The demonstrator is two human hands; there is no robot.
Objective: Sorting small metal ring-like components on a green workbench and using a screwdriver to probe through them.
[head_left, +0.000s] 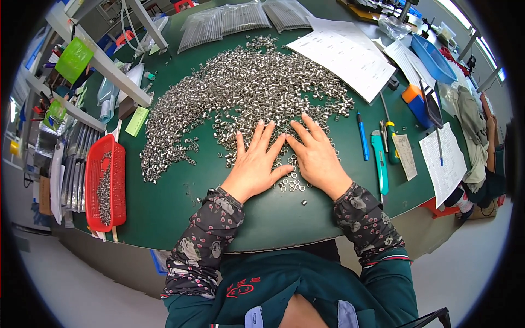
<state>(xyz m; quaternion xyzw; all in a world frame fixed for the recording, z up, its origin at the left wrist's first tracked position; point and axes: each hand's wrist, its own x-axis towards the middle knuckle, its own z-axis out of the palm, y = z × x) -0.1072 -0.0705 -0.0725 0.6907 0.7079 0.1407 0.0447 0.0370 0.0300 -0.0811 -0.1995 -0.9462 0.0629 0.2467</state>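
A broad heap of small shiny metal rings (251, 82) spreads over the green table (262, 221). My left hand (256, 161) lies flat on the near edge of the heap, fingers stretched forward and thumb out to the right. Beside it, my right hand (318, 156) rests palm down on the rings with its fingers extended. The two index fingertips nearly meet. Several loose rings (292, 185) lie between my hands, and a single ring (304, 203) sits closer to the table's front edge. What is under the palms is hidden.
At the left stands a red basket (120, 183) holding more rings. On the right lie a blue pen (363, 136), a teal utility knife (379, 164), a yellow-handled screwdriver (391, 143) and paper sheets (350, 60). Bagged metal tubes (235, 22) line the back; a grey frame (117, 71) rises at left.
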